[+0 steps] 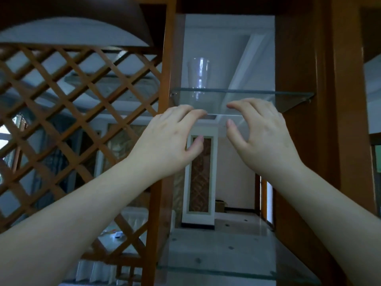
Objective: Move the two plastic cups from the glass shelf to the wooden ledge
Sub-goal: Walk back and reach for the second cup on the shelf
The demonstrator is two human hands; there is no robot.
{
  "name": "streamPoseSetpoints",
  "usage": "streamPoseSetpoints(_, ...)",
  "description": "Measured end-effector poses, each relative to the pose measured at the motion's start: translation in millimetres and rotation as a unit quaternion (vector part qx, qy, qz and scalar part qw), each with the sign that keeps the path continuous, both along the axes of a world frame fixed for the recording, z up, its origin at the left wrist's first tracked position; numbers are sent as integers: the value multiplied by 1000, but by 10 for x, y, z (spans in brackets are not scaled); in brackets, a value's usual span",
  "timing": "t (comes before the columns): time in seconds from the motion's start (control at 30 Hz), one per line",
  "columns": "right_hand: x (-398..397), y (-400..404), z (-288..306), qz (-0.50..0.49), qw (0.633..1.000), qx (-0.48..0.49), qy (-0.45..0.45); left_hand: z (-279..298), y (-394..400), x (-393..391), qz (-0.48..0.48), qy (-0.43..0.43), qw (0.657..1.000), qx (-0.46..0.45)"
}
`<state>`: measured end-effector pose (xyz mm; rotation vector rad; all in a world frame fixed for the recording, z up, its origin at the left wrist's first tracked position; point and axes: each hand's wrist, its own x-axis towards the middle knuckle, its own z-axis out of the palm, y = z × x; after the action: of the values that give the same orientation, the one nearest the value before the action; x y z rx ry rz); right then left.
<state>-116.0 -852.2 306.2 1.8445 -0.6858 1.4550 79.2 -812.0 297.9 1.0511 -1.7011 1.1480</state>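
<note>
The left hand [173, 139] is raised in front of the glass shelf [268, 92], its fingers curled and spread from the thumb, gripping nothing. Its fingertips lie at the shelf's near edge, toward the left end; whether they touch the glass cannot be told. The right hand [266, 137] is raised beside it, just below the middle of the shelf, thumb and fingers likewise parted in a loose curve and empty. Both bare forearms reach up from the lower corners of the view.

One clear plastic cup [198, 76] stands upright on the glass shelf, toward its left end and further back than the hands, above and just right of the left hand's fingertips. It is apart from both hands. Only this one cup is plainly seen; the clear material makes anything more hard to tell.

The shelf spans between two wooden uprights [168, 65]. Left of the shelf, a wooden lattice panel [68, 112] fills the frame. Well below the shelf, a second glass shelf [237, 273] sits in the same opening. Behind the shelf, through the opening, a room with a white pillar [201, 176] is visible.
</note>
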Motion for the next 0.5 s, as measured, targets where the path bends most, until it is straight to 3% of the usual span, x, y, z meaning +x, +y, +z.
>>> streamPoseSetpoints(0.23, 47, -105, 574, -4, 1000, 9, 0, 394, -95, 94, -3, 17, 1000, -9)
streamPoseSetpoints(0.4, 43, -250, 867, 48, 996, 48, -56, 546, -106, 150, -26, 2, 1000, -7)
streamPoseSetpoints(0.5, 60, -289, 1039, 9, 996, 81, -37, 644, -129, 189, -29, -5, 999, 12)
